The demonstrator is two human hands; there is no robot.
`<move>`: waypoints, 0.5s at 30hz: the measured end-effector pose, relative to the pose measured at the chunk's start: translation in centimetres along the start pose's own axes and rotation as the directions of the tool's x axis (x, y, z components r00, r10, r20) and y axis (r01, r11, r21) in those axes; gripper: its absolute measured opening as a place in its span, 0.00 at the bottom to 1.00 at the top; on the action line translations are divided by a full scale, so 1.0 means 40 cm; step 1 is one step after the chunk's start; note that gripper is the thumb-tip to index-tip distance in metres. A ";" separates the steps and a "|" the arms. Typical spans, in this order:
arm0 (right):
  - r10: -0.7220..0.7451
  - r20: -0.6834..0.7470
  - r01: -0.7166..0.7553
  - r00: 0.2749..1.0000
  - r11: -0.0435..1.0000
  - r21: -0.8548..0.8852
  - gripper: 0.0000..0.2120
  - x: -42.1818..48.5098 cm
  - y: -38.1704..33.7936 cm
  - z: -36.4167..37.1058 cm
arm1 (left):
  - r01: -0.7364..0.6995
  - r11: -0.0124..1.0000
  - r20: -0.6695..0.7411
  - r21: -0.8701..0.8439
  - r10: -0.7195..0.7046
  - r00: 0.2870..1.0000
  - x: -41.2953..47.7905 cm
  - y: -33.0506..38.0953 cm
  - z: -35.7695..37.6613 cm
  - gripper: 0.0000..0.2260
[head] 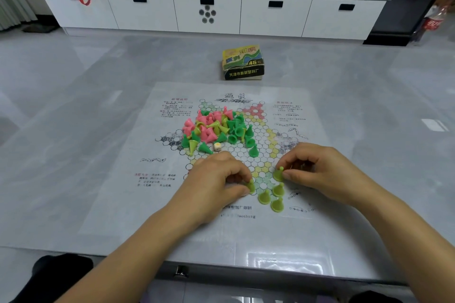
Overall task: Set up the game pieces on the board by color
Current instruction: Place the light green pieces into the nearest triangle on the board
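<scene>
On the near corner [264, 181]: yellow-green pieces [264, 197] are stood, apparently matching its tint.
Left hand [216, 181]: one piece [251, 186] is pinched for seating.
Right hand [317, 167]: another piece [279, 174] is pinched upright.

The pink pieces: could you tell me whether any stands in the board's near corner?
No, the pink pieces lie in the central pile; only light green pieces stand in the near corner.

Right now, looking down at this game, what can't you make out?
Head view only:
- Board circles beneath the left hand and right hand: covered by them.
- Yellow-green piece in the left hand: mostly hidden by its fingers.
- Count of pieces in the mixed pile: they overlap.
- Die face: too small.
- Printed rules: blurred.
</scene>
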State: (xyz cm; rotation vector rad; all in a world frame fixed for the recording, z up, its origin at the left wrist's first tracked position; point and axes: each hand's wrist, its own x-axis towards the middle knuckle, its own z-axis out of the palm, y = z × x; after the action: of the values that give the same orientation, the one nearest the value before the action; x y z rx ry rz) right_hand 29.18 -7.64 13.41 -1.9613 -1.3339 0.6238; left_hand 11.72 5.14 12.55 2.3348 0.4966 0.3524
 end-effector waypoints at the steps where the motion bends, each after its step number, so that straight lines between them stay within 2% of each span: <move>1: -0.001 0.001 0.001 1.000 1.000 0.004 0.10 0.001 -0.001 0.001 | 0.001 1.000 0.001 0.011 -0.001 1.000 0.000 0.001 0.001 0.06; 15: 0.003 0.055 -0.005 0.998 0.999 0.034 0.12 0.007 -0.005 0.006 | -0.009 1.000 0.012 -0.001 0.009 1.000 -0.003 0.001 0.008 0.06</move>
State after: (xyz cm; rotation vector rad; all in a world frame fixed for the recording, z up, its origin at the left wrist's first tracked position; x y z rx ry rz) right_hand 28.99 -7.26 13.41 -1.9322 -1.3441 0.7022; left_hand 11.75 4.85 12.35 2.3378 0.4796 0.3426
